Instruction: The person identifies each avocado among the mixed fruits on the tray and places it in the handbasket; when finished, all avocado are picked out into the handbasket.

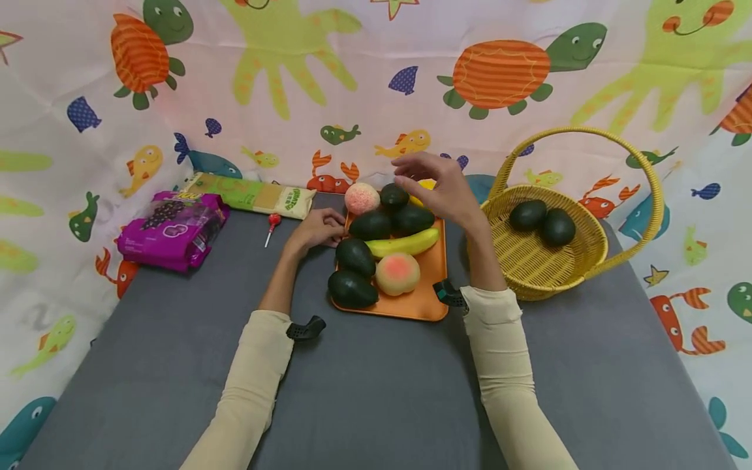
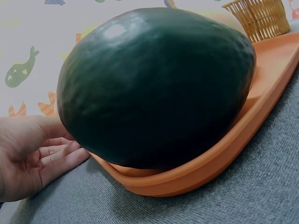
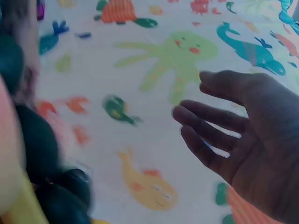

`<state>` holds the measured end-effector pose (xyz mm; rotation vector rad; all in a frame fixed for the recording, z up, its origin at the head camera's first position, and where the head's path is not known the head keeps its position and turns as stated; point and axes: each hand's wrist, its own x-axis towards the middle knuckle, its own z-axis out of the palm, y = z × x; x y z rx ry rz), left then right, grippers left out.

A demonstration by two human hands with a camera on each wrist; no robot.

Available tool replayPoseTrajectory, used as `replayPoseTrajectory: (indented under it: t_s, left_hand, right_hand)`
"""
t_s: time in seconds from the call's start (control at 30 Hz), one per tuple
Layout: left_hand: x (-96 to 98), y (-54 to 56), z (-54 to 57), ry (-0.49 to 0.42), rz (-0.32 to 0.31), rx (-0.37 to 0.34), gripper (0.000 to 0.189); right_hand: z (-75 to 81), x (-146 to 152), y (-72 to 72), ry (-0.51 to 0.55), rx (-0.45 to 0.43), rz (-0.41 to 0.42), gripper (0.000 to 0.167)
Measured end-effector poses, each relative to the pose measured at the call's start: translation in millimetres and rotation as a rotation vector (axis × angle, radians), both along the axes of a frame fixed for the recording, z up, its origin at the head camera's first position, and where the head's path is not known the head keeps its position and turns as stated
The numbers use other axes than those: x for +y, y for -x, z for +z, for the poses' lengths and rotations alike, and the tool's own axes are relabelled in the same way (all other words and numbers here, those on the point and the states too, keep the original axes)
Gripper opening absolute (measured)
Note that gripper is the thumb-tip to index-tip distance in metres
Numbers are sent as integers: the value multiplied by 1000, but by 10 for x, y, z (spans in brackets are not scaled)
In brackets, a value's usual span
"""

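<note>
An orange tray (image 1: pixel 411 308) bears several dark green avocados (image 1: pixel 353 289), a banana (image 1: pixel 405 243), a peach (image 1: pixel 397 273) and a speckled pink round fruit (image 1: pixel 361 198). At the tray's left edge is my left hand (image 1: pixel 320 228), its fingers loosely bent by the rim. In the left wrist view that hand (image 2: pixel 32 156) appears beside a large, close avocado (image 2: pixel 154 88). Over the tray's back right hovers my right hand (image 1: pixel 439 186), partly hiding something yellow (image 1: pixel 424 189). Seen from the right wrist, its fingers (image 3: pixel 205 126) are loosely curved and hold nothing.
A yellow wicker basket (image 1: pixel 529 264) with a tall handle stands right of the tray, two avocados (image 1: pixel 557 227) inside. To the left lie a purple bag (image 1: pixel 170 228), a green-and-tan packet (image 1: pixel 252 196) and a red lollipop (image 1: pixel 273 222). Patterned cloth (image 1: pixel 364 85) backs the grey table.
</note>
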<state>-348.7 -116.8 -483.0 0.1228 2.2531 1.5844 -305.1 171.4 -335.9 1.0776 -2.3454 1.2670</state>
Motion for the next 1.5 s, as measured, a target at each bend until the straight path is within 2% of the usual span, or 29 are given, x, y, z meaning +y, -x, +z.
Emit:
replayPoseTrajectory:
  t_s: [0.23, 0.43, 0.57, 0.67, 0.8, 1.0, 1.13, 1.23, 1.37, 1.5]
  left_hand:
    - [8, -41, -18, 6, 7, 2, 30]
    - [4, -46, -18, 13, 9, 28, 32]
    - [4, -41, -22, 90, 0, 57, 31]
    - [6, -35, -10, 98, 0, 73, 30]
    - [9, -27, 14, 26, 6, 52, 30]
    - [9, -22, 29, 3, -1, 38, 33]
    - [4, -9, 36, 14, -5, 32, 33]
    - [-1, 10, 18, 31, -15, 26, 33]
    - [-2, 27, 0, 45, -6, 26, 31]
    - [15, -1, -22, 32, -2, 39, 33]
  right_hand:
    - [-60, -383, -209, -222, -47, 203, 34]
    - [-103, -614, -372, -479, -108, 286, 43]
    - [-160, -762, -462, -666, -163, 364, 52]
    - [-193, -855, -518, -784, -184, 369, 59]
    - [-233, -937, -568, -931, -189, 325, 69]
    - [-302, -1041, -665, -1086, -232, 257, 80]
    - [-332, -1123, -737, -1141, -245, 207, 78]
    - [-344, -1154, -761, -1151, -250, 198, 74]
    - [-338, -1149, -748, -1153, -245, 226, 71]
    - [-317, -1097, -725, -1146, -246, 262, 67]
